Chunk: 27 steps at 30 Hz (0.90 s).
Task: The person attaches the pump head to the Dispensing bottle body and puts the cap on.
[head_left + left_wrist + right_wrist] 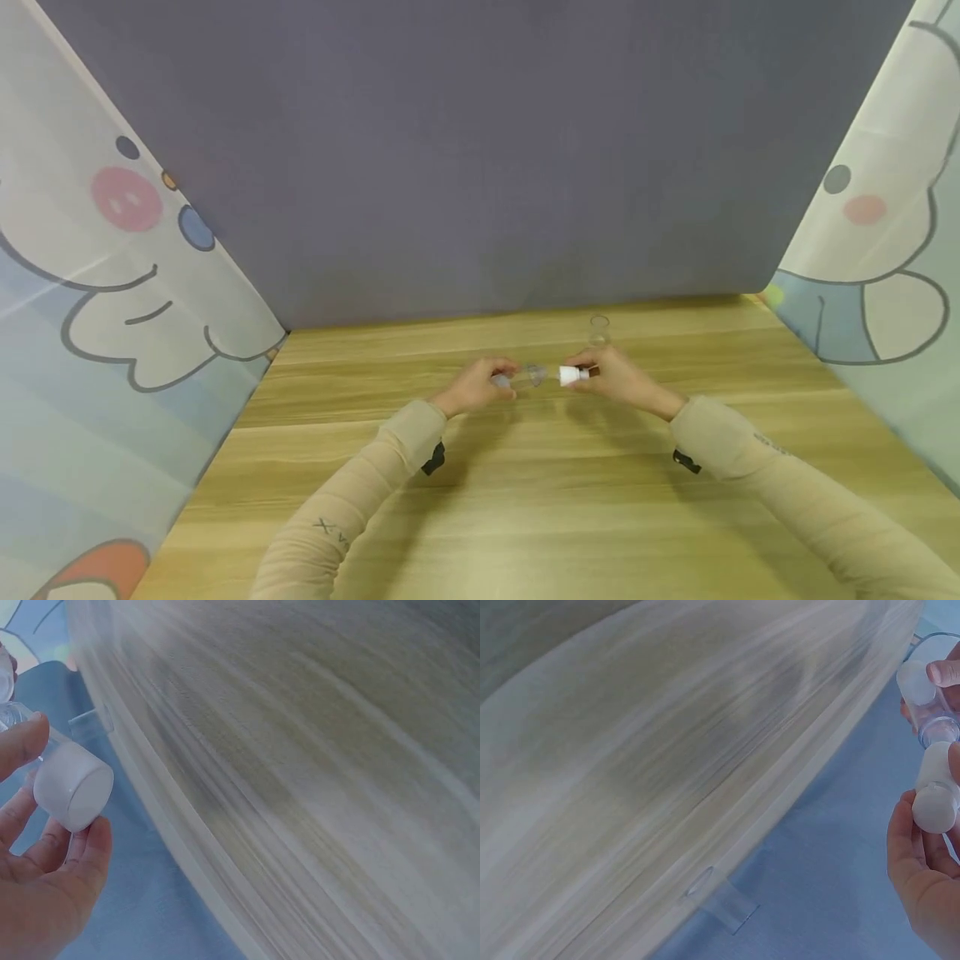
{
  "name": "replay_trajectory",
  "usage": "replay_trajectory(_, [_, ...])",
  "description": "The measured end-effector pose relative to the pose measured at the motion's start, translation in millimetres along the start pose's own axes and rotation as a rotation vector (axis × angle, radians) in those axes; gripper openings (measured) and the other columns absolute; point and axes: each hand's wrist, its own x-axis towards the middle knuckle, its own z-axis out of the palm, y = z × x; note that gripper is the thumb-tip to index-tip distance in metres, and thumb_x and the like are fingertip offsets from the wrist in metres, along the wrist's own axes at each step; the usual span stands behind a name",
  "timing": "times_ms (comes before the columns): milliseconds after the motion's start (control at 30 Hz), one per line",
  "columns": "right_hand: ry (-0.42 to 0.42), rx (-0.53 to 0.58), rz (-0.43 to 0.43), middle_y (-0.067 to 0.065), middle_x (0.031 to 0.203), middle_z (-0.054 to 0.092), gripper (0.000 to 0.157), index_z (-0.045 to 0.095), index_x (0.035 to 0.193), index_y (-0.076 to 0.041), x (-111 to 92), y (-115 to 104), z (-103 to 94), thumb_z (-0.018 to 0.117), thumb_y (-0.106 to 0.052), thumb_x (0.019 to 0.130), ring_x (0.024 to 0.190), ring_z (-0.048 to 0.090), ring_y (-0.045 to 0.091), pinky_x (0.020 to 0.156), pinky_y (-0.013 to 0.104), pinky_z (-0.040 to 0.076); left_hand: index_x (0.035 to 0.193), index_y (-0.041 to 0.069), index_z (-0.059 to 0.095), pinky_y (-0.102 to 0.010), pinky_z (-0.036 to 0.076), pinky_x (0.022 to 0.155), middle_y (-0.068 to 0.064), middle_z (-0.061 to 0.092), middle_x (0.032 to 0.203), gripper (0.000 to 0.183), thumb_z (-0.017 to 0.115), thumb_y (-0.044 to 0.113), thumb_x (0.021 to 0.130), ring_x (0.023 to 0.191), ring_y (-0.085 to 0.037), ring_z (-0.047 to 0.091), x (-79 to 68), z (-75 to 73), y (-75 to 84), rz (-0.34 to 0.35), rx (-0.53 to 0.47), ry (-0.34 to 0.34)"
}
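My left hand [477,385] holds a small clear bottle [534,375] by its whitish end, which looks like a white cylinder [64,780] in the left wrist view. The bottle's open-looking neck [940,731] points to the right. Facing it, my right hand [621,379] pinches a white stepped bottle top [572,376], its round narrower end [935,808] showing in the right wrist view. Bottle and top are close together and roughly in line; whether they touch is hard to tell. Both hands are above the table.
A clear tube-like cover [599,330] stands on the wooden table [525,500] beyond my right hand, near the back edge. A grey panel [480,167] rises behind the table. Printed cartoon curtains [60,375] hang at both sides.
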Motion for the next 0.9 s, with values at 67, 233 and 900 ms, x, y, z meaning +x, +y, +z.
replay_trajectory(67, [0.001, 0.002, -0.005, 0.022, 0.103, 0.067, 0.031, 0.066, 0.114, 0.016, 0.2, -1.0, -0.5, 0.075, 0.003, 0.087, 0.089, 0.065, 0.029, 0.078, 0.038, 0.059, 0.137, -0.003, 0.058, -0.042, 0.047, 0.103, -0.021, 0.06, 0.134, 0.046, 0.071, 0.005, 0.094, 0.126, -0.035, 0.055, 0.4, 0.8, 1.1, -0.007, 0.001, -0.008])
replay_trajectory(233, [0.009, -0.004, -0.006, 0.021, 0.102, 0.068, 0.032, 0.066, 0.115, 0.015, 3.7, -6.5, -2.2, 0.075, 0.002, 0.087, 0.091, 0.064, 0.031, 0.08, 0.041, 0.058, 0.134, -0.003, 0.06, -0.04, 0.05, 0.097, -0.021, 0.063, 0.128, 0.045, 0.072, 0.004, 0.092, 0.12, -0.034, 0.059, 3.0, 0.9, 4.2, 0.017, 0.032, 0.021])
replay_trajectory(900, [-0.083, -0.105, 0.007, 0.023, 0.109, 0.068, 0.031, 0.068, 0.115, 0.013, 7.1, -13.5, -9.3, 0.075, -0.001, 0.088, 0.089, 0.065, 0.027, 0.075, 0.036, 0.057, 0.135, -0.002, 0.06, -0.038, 0.053, 0.092, -0.018, 0.063, 0.129, 0.047, 0.074, 0.006, 0.091, 0.113, -0.031, 0.061, 8.4, 3.5, 22.6, 0.015, 0.085, -0.006])
